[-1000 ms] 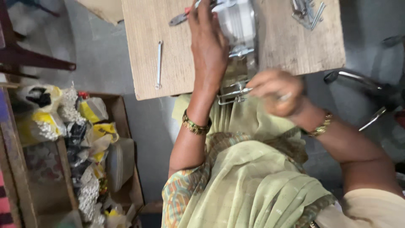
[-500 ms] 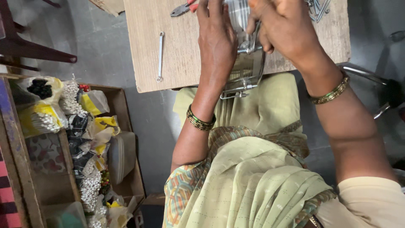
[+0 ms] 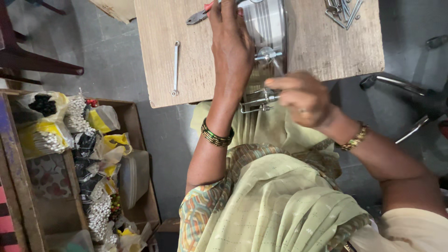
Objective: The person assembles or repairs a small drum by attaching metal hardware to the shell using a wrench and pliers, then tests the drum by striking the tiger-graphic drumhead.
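Note:
A silver ribbed metal housing (image 3: 267, 22) lies on a wooden table (image 3: 322, 51). My left hand (image 3: 231, 44), with green bangles at the wrist, lies over the housing's left side and grips it. A metal bracket with a bolt (image 3: 257, 101) sticks out from the housing past the table's near edge, above my lap. My right hand (image 3: 301, 99), with a gold bangle, is blurred and pinches the right end of this bracket with fingers closed.
Red-handled pliers (image 3: 198, 17) and a slim spanner (image 3: 175, 67) lie on the table's left part, and a pile of bolts (image 3: 343, 9) at its far right. A wooden crate (image 3: 140, 140) with bags of small parts stands on the floor at left. Metal chair legs (image 3: 401, 84) are at right.
My right hand, which was up on the housing half a second ago, has come back down to the bracket at the table's near edge. My left hand has stayed on the housing.

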